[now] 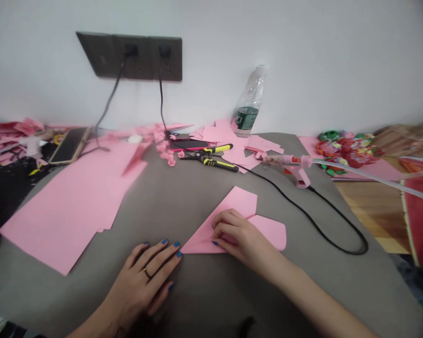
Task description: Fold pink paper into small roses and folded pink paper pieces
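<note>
Under curled right hand (245, 237) (grip unclear), beside spread left hand (150, 274), folded pink paper (241, 202), likely light, is best held by edges.

A bottle (247, 116) stands at the desk's (155, 202) far edge, pliers (220, 164) nearer in. A glue gun (301, 162) lies by the far right corner, its cord (354, 254) looping inside the right edge. A phone (69, 146) lies at the far left corner.

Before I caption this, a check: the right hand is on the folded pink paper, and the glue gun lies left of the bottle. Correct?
Not quite: the head view shows the glue gun lying right of the bottle. The right hand is on the folded pink paper.
</note>
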A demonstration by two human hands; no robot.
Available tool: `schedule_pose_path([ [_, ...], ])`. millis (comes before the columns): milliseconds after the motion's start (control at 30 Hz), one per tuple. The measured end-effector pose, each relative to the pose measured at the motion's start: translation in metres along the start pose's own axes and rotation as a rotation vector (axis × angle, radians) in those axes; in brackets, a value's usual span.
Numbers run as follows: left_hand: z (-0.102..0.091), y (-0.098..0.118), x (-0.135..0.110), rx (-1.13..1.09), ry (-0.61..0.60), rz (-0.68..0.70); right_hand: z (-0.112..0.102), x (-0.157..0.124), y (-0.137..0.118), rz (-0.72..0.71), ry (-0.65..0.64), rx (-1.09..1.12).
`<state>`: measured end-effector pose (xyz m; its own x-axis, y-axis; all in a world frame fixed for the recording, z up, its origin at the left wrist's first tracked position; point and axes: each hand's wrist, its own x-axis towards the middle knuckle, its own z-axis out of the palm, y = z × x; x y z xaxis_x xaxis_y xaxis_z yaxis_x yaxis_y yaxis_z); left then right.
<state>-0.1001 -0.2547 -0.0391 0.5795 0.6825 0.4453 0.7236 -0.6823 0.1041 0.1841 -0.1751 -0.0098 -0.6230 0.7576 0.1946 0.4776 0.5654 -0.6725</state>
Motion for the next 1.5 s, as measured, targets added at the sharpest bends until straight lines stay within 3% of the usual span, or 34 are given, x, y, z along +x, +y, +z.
schedule_pose_path([
  [167,-0.001,-0.002,-0.003,0.036,-0.054,0.028,0.000,0.000,-0.001,0.014,0.006,0.006],
  [367,0.004,0.002,-0.005,-0.012,-0.008,-0.043,-0.001,0.000,0.000,0.020,-0.012,0.002],
  [867,0.000,0.000,-0.003,-0.004,-0.052,-0.004,-0.002,0.000,-0.001,0.012,0.005,0.004],
  [1100,0.004,0.003,-0.003,-0.036,0.000,-0.040,-0.001,0.001,-0.001,0.008,0.001,-0.014],
  [1500,0.003,0.003,-0.003,-0.036,0.000,-0.036,-0.003,0.013,-0.010,0.112,-0.067,-0.083],
])
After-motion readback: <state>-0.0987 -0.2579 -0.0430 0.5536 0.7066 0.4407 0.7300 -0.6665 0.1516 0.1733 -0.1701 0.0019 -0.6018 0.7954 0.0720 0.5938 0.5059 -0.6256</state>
